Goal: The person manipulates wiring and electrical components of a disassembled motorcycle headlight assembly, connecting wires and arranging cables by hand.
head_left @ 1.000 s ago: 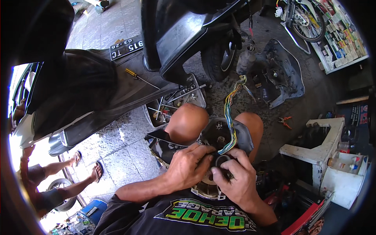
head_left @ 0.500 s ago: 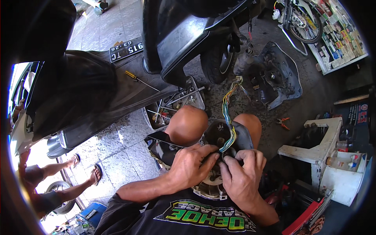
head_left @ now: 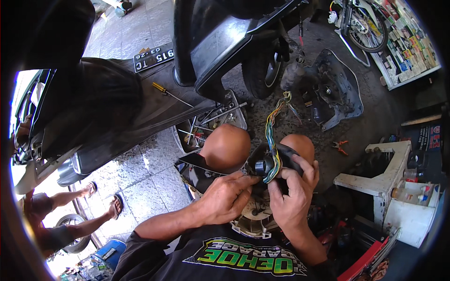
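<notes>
Yellow-blue wires [head_left: 270,134] between half-curled hands [head_left: 227,199] [head_left: 291,199]

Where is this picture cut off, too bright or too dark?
Head view: black rounds off the picture's corners; glare streaks the scooter's glossy panel, sunlight bleaches floor tiles at left; head view again: the wire bundle's colours show, but shadow dulls detail between left hand and right hand.

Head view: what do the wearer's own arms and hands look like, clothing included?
The left hand and right hand are ungloved, with bare wrists and no watch or rings visible. The person wears a black short-sleeved shirt, with a large green, yellow and white print across its front.
</notes>
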The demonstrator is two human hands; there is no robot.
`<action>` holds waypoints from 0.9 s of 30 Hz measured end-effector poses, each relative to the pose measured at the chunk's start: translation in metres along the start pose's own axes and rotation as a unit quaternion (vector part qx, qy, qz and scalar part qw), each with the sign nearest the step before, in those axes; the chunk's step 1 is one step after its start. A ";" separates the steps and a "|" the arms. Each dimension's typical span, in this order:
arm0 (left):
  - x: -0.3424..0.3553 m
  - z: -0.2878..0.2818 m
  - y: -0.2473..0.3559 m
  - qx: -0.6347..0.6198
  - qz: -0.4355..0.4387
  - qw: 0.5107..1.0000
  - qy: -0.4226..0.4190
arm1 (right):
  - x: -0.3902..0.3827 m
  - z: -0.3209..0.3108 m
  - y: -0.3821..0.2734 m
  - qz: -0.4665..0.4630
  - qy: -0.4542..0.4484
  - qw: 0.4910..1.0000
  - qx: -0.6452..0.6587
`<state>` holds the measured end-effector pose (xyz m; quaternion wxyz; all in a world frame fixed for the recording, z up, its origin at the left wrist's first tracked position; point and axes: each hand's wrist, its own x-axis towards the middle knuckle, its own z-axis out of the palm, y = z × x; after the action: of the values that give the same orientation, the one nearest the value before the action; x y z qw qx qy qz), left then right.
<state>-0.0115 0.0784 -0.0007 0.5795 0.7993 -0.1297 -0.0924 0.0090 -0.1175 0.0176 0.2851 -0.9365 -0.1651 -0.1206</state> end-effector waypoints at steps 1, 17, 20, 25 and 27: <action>0.001 -0.001 0.002 0.000 -0.002 1.000 -0.002 | -0.002 0.002 0.001 0.003 0.006 1.000 0.008; -0.003 0.013 0.022 -0.147 -0.217 0.965 0.033 | -0.008 0.009 0.020 -0.014 0.047 0.999 0.021; -0.010 0.024 0.011 -0.183 -0.165 0.967 0.066 | -0.010 -0.001 0.012 -0.019 0.082 0.996 0.012; -0.013 0.035 0.019 0.005 -0.067 0.987 0.149 | -0.016 -0.048 -0.023 -0.002 -0.108 0.985 0.136; -0.015 0.035 0.018 0.089 0.001 0.985 0.146 | -0.012 -0.055 -0.024 0.082 -0.253 0.927 0.264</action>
<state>-0.0381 0.0465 0.0060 0.5186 0.8525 -0.0524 0.0379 -0.0184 -0.1327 0.0701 0.4798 -0.8371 -0.1801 0.1916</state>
